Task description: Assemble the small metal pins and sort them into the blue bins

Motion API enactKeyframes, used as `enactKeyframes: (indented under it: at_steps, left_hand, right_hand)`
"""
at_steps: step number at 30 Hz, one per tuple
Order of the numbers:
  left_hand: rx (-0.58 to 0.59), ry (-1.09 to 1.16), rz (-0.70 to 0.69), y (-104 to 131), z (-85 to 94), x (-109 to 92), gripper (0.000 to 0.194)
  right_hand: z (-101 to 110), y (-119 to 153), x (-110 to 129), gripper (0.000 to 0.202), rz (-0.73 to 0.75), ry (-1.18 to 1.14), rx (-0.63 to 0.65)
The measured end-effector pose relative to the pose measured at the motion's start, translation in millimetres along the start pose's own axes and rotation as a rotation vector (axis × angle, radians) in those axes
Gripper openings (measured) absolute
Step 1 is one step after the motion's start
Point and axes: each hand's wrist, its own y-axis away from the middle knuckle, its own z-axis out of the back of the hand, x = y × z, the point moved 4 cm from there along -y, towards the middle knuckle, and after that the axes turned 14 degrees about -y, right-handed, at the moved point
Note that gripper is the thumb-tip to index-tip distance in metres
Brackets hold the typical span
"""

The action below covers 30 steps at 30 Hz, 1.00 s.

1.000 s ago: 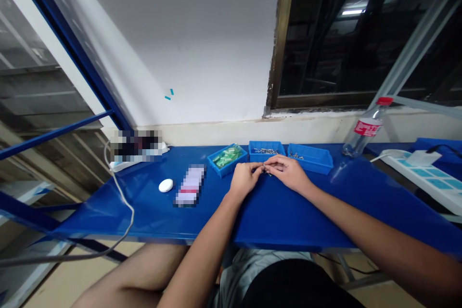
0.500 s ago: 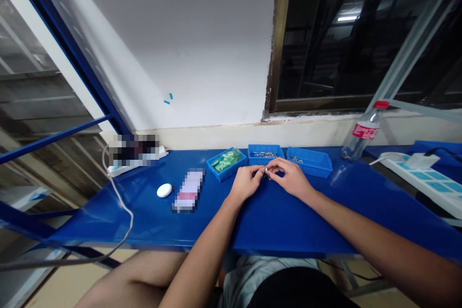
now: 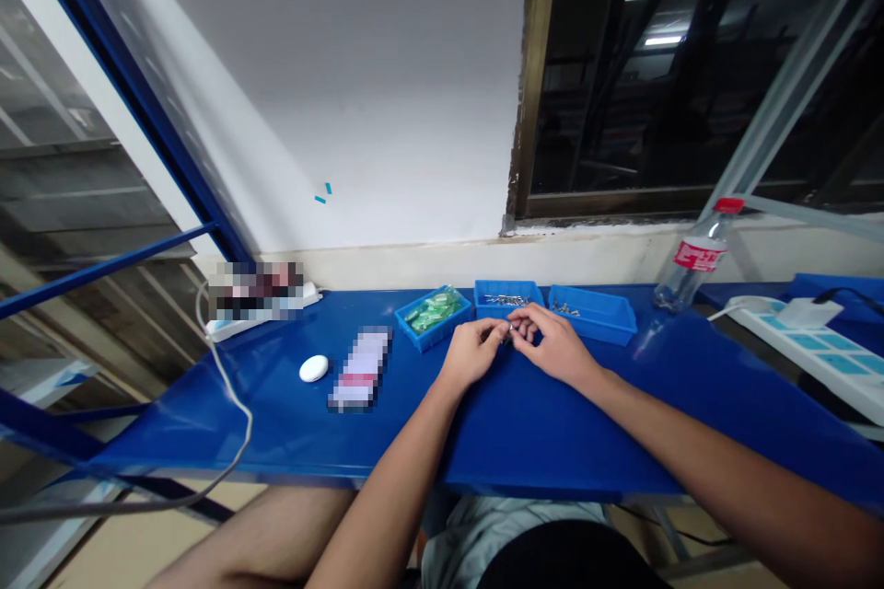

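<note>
On the blue table (image 3: 545, 428), beyond the work, a bin of green packets (image 3: 442, 334) stands at ten o'clock, a middle bin (image 3: 487, 310) at twelve, a right bin (image 3: 605, 329) at two; the left hand (image 3: 473, 352) pinches a small metal piece (image 3: 511, 329) short of the middle bin, the right hand (image 3: 556, 348) close against it, grip unclear; a slack pinch might drop it; open room runs toward six, to the near edge (image 3: 511, 483)

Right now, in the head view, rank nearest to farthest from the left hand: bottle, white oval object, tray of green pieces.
1. Tray of green pieces, ahead and left.
2. White oval object, farther left.
3. Bottle, far to the right.
</note>
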Motion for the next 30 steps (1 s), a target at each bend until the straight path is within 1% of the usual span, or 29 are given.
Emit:
enactKeyframes:
  at_steps: [3, 9, 13, 16, 20, 23, 27, 30]
  left_hand:
    - [0.007, -0.037, -0.004, 1, 0.0, -3, 0.037]
    - [0.026, -0.099, -0.01, 3, 1.6, -7, 0.042]
    - [0.006, -0.1, -0.033, 2, 2.5, -6, 0.033]
    - [-0.033, -0.111, -0.011, 1, 2.3, -3, 0.028]
    - [-0.023, -0.125, 0.008, 0, -1.3, 2, 0.026]
    - [-0.038, -0.127, 0.028, -1, -3.2, 4, 0.024]
    - [-0.082, -0.099, 0.052, -1, -3.0, 5, 0.023]
    - [-0.087, -0.089, 0.05, 0, -2.3, 3, 0.023]
  right_hand:
    - [1, -1, 0, 0.022, -0.015, 0.008, -0.012]
    - [1, 0, -9, 0.012, -0.098, -0.103, -0.03]
    - [1, 0, -10, 0.011, -0.093, -0.102, -0.011]
    - [2, 0, -7, 0.013, -0.081, -0.081, 0.0]
    - [2, 0, -10, 0.017, -0.196, -0.158, -0.065]
    - [0, 2, -19, 0.019, -0.26, -0.208, -0.068]
    - [-2, 6, -28, 0.021, -0.294, -0.272, -0.054]
    - [-3, 6, -27, 0.021, -0.275, -0.28, -0.032]
